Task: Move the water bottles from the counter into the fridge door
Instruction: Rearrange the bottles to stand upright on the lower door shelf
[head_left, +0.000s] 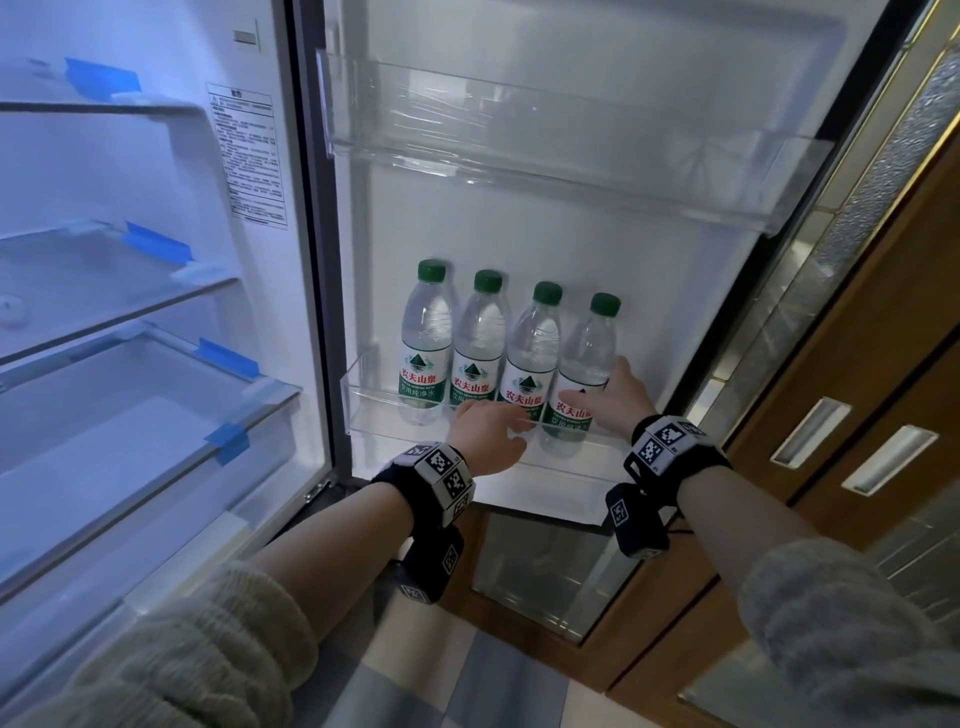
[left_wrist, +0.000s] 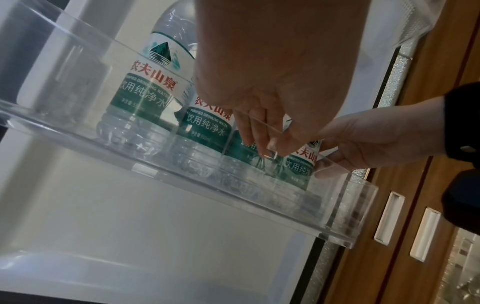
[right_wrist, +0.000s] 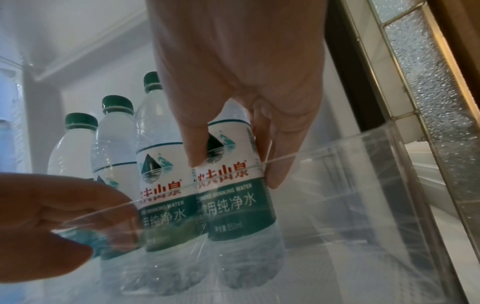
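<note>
In the clear door shelf (head_left: 363, 410), four bottles (head_left: 426, 353) stand in a row. Our right hand (head_left: 618, 400) holds the last bottle (head_left: 584, 374) in a narrow grip. Our left hand (head_left: 488, 436) hangs loose beside it, holding nothing. Next we should let go.

Home kitchen: open fridge (head_left: 156, 312), wooden cabinets (head_left: 857, 415).
</note>
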